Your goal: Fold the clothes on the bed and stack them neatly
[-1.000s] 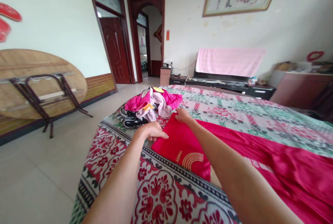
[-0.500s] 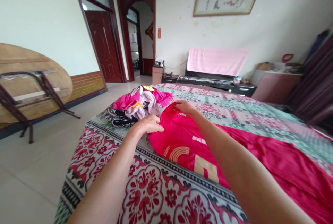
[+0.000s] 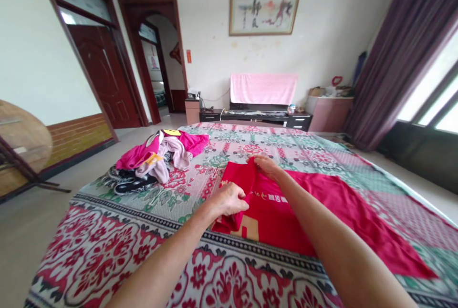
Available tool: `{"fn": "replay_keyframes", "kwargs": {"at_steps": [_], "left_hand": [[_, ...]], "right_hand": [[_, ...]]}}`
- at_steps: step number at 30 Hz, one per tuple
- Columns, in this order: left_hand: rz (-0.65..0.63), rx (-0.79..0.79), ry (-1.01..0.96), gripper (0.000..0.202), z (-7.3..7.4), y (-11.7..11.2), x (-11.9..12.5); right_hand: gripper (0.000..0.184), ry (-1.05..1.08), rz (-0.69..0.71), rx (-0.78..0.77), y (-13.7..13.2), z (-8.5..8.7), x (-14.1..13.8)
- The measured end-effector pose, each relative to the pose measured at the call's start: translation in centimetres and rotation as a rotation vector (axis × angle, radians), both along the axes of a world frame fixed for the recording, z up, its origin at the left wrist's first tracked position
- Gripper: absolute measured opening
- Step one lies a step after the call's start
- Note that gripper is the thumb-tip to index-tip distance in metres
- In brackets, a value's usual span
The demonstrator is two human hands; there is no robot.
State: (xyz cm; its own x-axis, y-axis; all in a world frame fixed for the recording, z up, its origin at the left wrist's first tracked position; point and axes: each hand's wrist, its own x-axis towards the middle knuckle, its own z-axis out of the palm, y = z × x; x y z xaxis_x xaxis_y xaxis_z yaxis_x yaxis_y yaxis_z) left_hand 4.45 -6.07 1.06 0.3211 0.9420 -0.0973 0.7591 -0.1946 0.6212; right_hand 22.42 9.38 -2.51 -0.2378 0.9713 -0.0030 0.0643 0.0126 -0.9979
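A long red cloth garment (image 3: 282,222) with gold and white print lies stretched across the patterned bedspread (image 3: 200,270); its exact kind I cannot make out. Its left end is turned over onto itself towards the right. My left hand (image 3: 232,199) pinches the near part of the turned edge, thumb against fingers. At the far corner of that same edge, my right hand (image 3: 265,165) grips the cloth between thumb and fingers. The garment's other end reaches out to the right, past my right forearm.
A heap of clothes (image 3: 157,155) in pink, lilac and black sits at the left of the bedspread. Beyond stands a low black cabinet (image 3: 250,116) with a pink cloth (image 3: 264,87) above it. A folded round table (image 3: 21,136) leans at the far left, and a purple curtain (image 3: 390,55) hangs right.
Both hands have carried the garment's left end over to the right, so it now doubles back on itself. The view has swung to the right.
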Motion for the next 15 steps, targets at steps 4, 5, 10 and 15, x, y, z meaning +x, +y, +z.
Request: {"fn": "replay_keyframes", "kwargs": {"at_steps": [4, 5, 10, 15], "left_hand": [[-0.035, 0.008, 0.048, 0.010, -0.8, -0.5, 0.6], [-0.040, 0.018, 0.048, 0.009, -0.9, -0.6, 0.6], [-0.006, 0.000, -0.045, 0.024, -2.3, -0.1, 0.9], [-0.014, 0.032, -0.166, 0.048, -3.1, 0.2, 2.0]], "right_hand": [[0.023, 0.016, -0.079, 0.016, -0.8, -1.2, 1.0], [0.025, -0.047, -0.092, 0.048, -0.8, -1.3, 1.1], [0.036, -0.399, -0.225, 0.251, 0.0, -1.9, 0.9], [0.041, -0.368, -0.291, 0.490, 0.9, -2.0, 0.9]]}}
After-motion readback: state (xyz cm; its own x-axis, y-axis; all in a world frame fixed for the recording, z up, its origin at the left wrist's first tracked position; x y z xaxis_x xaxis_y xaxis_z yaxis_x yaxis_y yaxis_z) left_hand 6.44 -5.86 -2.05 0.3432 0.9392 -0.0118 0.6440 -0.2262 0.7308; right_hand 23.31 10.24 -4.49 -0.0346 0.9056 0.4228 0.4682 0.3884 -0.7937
